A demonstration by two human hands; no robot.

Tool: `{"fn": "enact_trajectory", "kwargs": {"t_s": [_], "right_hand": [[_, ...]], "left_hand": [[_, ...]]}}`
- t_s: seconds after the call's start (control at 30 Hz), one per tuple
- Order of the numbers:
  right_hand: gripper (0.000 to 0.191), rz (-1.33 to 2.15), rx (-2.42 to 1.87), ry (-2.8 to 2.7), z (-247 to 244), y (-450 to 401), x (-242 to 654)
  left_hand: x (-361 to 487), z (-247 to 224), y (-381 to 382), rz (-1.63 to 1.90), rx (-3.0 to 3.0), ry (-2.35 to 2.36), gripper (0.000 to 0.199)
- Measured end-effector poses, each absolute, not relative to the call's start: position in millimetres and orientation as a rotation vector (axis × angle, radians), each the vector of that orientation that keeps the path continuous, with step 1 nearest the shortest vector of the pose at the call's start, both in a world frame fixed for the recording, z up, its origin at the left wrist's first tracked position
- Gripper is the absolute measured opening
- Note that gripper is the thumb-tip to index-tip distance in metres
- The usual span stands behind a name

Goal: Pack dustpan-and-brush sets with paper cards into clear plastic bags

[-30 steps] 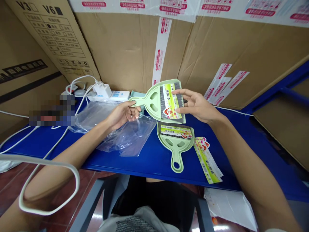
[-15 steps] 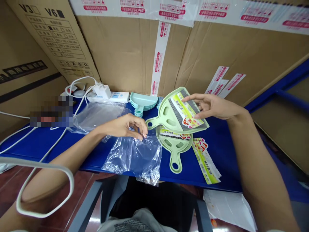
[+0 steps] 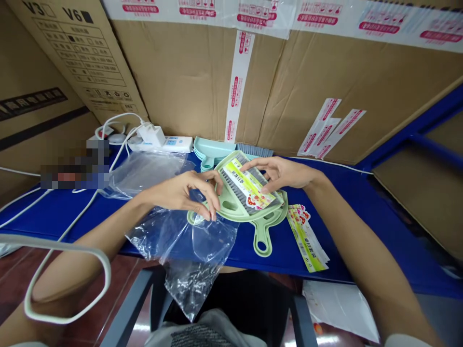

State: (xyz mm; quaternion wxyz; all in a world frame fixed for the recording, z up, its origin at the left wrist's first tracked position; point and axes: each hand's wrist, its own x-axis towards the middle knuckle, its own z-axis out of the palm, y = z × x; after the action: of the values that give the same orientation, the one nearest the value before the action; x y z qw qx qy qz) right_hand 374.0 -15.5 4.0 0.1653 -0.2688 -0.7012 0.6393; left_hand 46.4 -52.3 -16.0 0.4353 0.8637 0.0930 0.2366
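My left hand pinches the mouth of a clear plastic bag, which hangs down over the table's front edge. My right hand grips a light green dustpan by its far right side. In this dustpan lies a brush with grey bristles, and a printed yellow-green card sits on top of the brush. The dustpan's handle points left, below my left fingers, and its ring end shows through the bag's film. Partly hidden underneath is a second green dustpan, its handle toward me.
Several printed cards lie right of the dustpans. Behind stand stacked teal dustpans and a grey-bristled brush. More clear bags, a power strip and white cables occupy the left. Cardboard boxes wall off the back.
My right hand has brought the upper green dustpan left and lower, its handle now at the bag's mouth. The bag has shifted left and hangs further over the edge.
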Motion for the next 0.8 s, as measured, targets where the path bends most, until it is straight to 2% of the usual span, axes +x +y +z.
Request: {"fn": "enact_trajectory", "kwargs": {"t_s": [0.13, 0.3, 0.47, 0.63, 0.8], "right_hand": [[0.068, 1.756, -0.805, -1.942, 9.1, -16.7, 376.2], [0.063, 1.933, -0.736, -2.01, 7.1, -22.7, 368.2], [0.07, 2.04, -0.698, -1.988, -3.7, -33.4, 347.8], [0.067, 2.047, -0.6, -1.853, -24.9, -44.6, 325.3], [0.077, 2.103, -0.659, -1.829, -45.9, -67.4, 302.9]], "left_hand": [[45.9, -17.0, -52.7, 0.599, 2.144, 0.239, 0.02], [48.6, -17.5, -52.3, 0.677, 2.158, 0.296, 0.013], [53.0, -18.2, -52.1, 0.691, 2.187, 0.31, 0.012], [45.5, -11.6, -47.5, 0.707, 2.21, 0.34, 0.011], [39.8, -13.0, -41.5, 0.699, 2.277, 0.316, 0.011]]}}
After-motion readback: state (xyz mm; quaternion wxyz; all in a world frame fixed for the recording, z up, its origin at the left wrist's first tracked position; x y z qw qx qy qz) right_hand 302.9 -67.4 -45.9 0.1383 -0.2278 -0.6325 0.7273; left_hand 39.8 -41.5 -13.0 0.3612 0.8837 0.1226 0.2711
